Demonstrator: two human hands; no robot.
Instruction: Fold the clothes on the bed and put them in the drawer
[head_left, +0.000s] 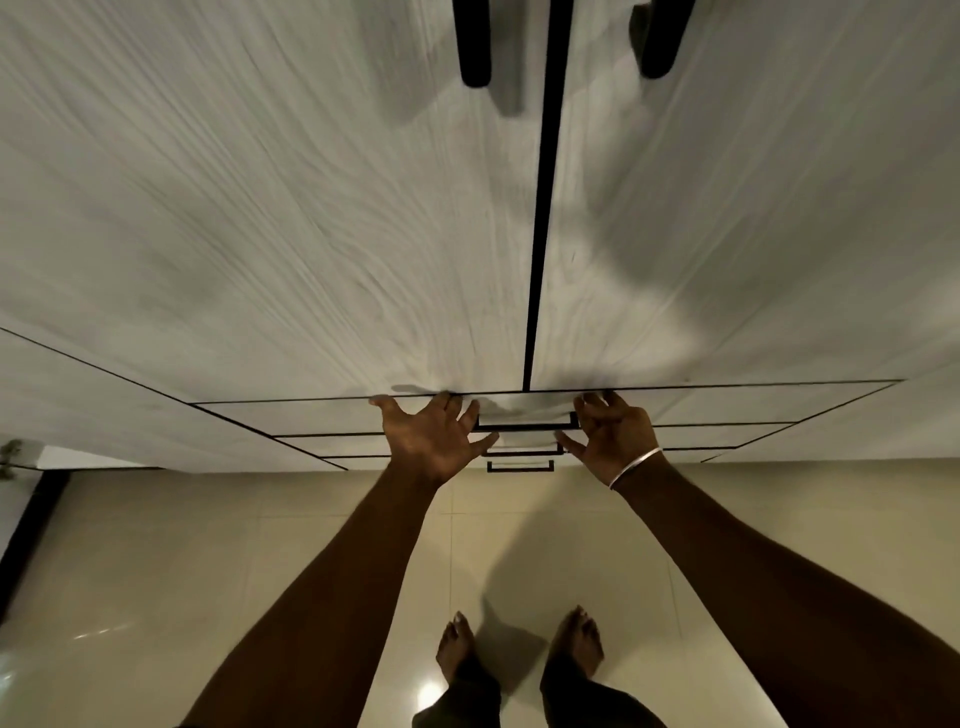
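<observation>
I stand facing a pale wood-grain wardrobe (291, 218) and look down its front. Below its two tall doors sits a stack of closed drawers, each with a black handle. The top drawer (291, 415) has its handle (524, 426) between my hands. My left hand (434, 439) has its fingers spread and straight against the top drawer front, left of the handle. To the right of the handle, my right hand (613, 436), with a silver bangle at the wrist, also touches the drawer front with loosely spread fingers. Neither hand holds anything. No clothes and no bed are in view.
Two lower drawer handles (519, 465) show beneath the top one. Black door handles (472, 47) hang high on the wardrobe doors. Glossy beige floor tiles (156, 597) lie below, with my bare feet (576, 639) close to the wardrobe. A dark strip (31, 525) runs along the left edge.
</observation>
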